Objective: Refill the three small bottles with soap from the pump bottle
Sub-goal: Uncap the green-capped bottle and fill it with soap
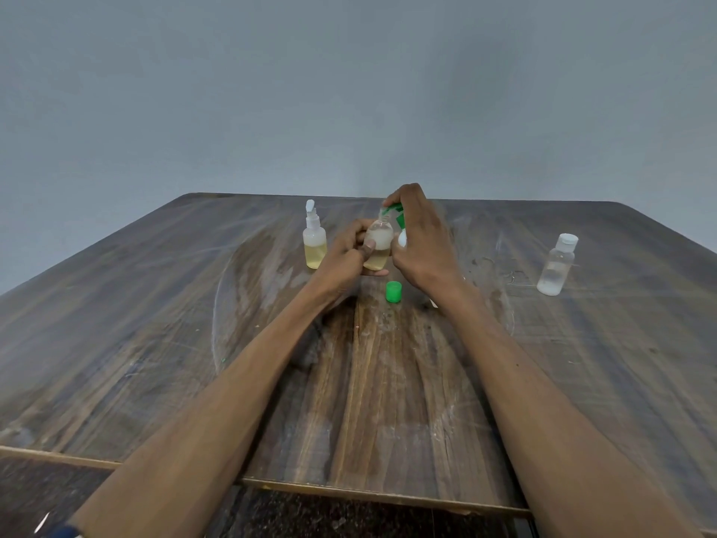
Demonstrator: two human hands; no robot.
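Both hands are working at table centre, far side. The left hand is curling around a small bottle, thumb pressing across its front, fingers wrapped behind; the bottle is standing upright w/ long axis vertical, open neck pointing up, base touching the table. It is holding yellowish liquid in the lower part and pale foam above.

The right hand is closing over the pump bottle, which is mostly hidden behind the palm; only green bits of the head and a white patch of body are showing. The green nozzle is prob. pointing left and down at the small bottle's neck, but the view is too blocked to be sure.

A green cap is sitting loose on the table just in front of the hands, opening facing down.

Left of the hands, a second small bottle is standing upright, about half full of yellow liquid, its white flip lid hanging open. Well off to the right, a third small bottle is standing upright, white cap on, looking nearly empty.
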